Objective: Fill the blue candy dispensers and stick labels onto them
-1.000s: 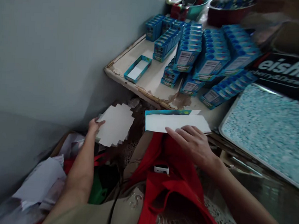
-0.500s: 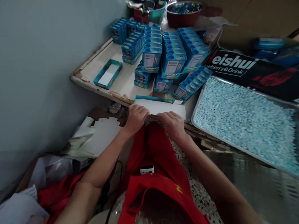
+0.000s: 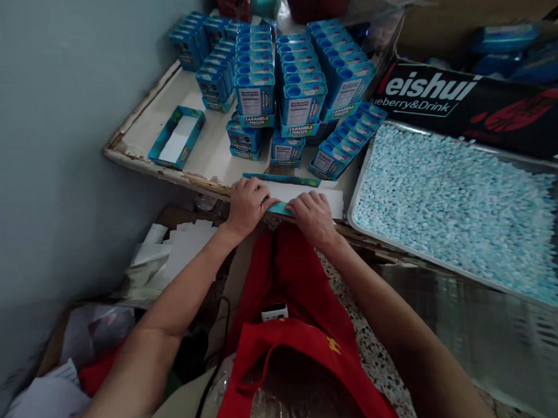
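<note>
A flat cardboard tray blank (image 3: 299, 191), white inside with blue printed edges, lies at the table's front edge. My left hand (image 3: 250, 202) grips its near flap, fingers curled over the top with the thumb at the front. Close beside it, my right hand (image 3: 311, 212) pinches the same flap, which shows turquoise (image 3: 279, 208) between the two thumbs. To the left stands a folded blue tray (image 3: 176, 141) with a white bottom. Beyond my hands, several blue trays filled with small candy boxes (image 3: 253, 100) are stacked.
A metal tray (image 3: 355, 204) of small pale-blue candies lies to the right, before a black printed carton (image 3: 428, 95). Reddish and teal bowls (image 3: 315, 3) sit at the back. White card pieces (image 3: 182, 253) lie below the table at left, beside the wall.
The near flap has been bent up, so its turquoise outside now shows between my hands. Both hands have stayed on the blank. The view has tilted slightly downward.
</note>
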The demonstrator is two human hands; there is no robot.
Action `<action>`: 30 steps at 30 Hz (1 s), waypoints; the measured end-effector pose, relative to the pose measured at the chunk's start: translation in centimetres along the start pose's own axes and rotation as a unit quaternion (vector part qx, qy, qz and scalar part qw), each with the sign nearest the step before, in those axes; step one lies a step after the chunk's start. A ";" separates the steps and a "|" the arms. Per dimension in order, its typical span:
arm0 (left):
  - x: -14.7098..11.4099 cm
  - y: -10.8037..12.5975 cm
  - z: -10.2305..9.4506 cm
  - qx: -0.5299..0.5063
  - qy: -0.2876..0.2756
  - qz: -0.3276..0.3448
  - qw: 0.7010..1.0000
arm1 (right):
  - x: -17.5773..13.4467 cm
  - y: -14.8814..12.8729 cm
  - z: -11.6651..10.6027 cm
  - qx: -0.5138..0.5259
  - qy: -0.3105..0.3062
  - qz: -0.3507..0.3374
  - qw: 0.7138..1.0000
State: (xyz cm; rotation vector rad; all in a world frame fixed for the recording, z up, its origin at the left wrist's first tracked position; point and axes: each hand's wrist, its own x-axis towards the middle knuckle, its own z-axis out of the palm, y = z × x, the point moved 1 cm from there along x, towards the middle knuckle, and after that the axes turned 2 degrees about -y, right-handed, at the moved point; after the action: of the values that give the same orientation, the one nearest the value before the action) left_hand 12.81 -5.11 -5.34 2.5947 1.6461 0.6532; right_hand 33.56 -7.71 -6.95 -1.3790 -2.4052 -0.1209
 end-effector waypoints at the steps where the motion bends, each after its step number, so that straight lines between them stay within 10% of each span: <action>1: -0.6 -0.2 0.5 -0.002 0.001 0.012 1.000 | -0.7 -0.2 0.3 -0.005 -0.007 -0.028 1.000; 10: -1.8 -0.4 3.3 -0.040 0.117 -0.002 0.992 | 0.2 0.1 0.1 -0.026 -0.016 -0.071 0.997; 17: -3.2 -1.8 0.8 0.016 0.013 0.255 0.967 | 1.5 1.0 -0.1 0.008 -0.041 -0.058 0.997; 30: -2.2 0.5 0.5 0.079 -0.087 0.037 0.992 | -0.4 -1.2 -0.1 -0.038 -0.053 0.017 0.998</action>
State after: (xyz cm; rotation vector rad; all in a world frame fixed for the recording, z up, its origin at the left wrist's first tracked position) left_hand 12.63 -7.17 -6.43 2.7413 1.6161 0.2964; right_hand 32.79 -8.73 -6.85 -1.4958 -2.4853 -0.1341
